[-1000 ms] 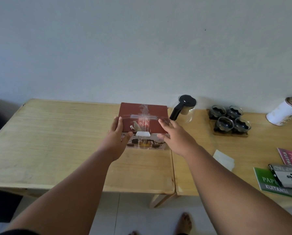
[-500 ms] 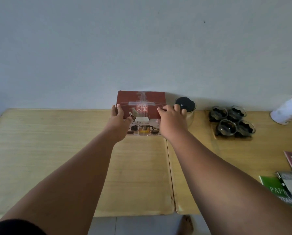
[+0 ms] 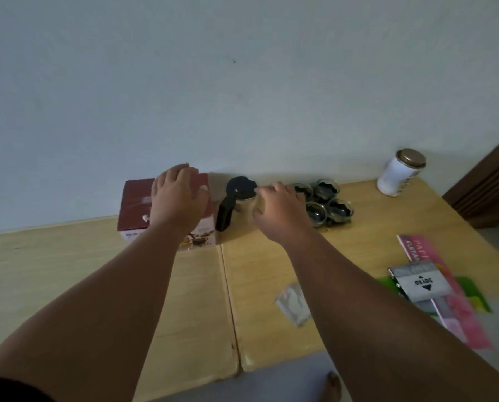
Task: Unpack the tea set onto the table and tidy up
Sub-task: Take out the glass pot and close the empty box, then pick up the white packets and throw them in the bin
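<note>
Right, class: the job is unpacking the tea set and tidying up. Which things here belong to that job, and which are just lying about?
Belongs to the job:
tea set box
glass teapot
four glass cups

Just lying about:
white canister
pink booklet
green booklet
grey packet
small clear wrapper

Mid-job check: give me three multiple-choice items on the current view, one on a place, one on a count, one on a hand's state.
1. The red box stands:
A. against the wall, left of the glass teapot
B. at the table's near edge
C. on the floor

2. Glass cups on the wooden tray:
A. two
B. four
C. six

3. The right hand is:
A. gripping the white canister
B. holding a cup
C. empty, beside the teapot

Answers: 1 A, its back is at the wall; 2 B, two rows of two; 3 C, nothing is in its fingers.
</note>
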